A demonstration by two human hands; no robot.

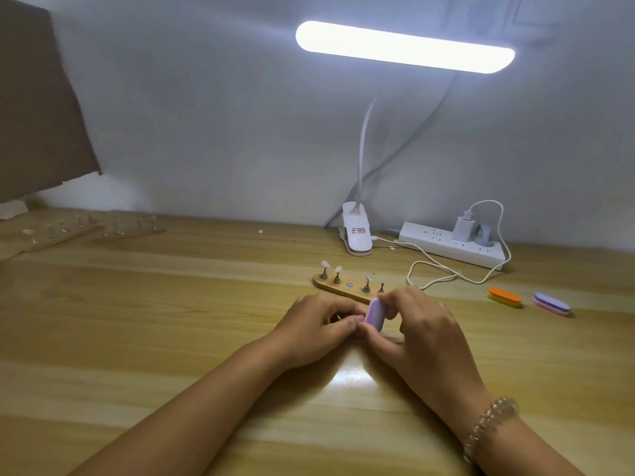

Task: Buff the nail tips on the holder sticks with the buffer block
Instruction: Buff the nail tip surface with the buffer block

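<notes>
Right hand grips a lilac oval buffer block; left hand pinches a thin holder stick, its nail tip hidden.

We take our bearings from mid-table, where our left hand and right hand meet, with a holder stick in the left and the buffer block in the right, touching between them. Just behind them at 12 o'clock lies the holder base with four more sticks standing on it in a row, and further back at 12 the lamp clip sits by the wall, its lamp head high above. At 1 o'clock the power strip carries a charger, its cable looping in front; at 3 o'clock one spare buffer lies beside a second spare buffer, and at 10 o'clock two more holder bases lie below the cardboard.
</notes>
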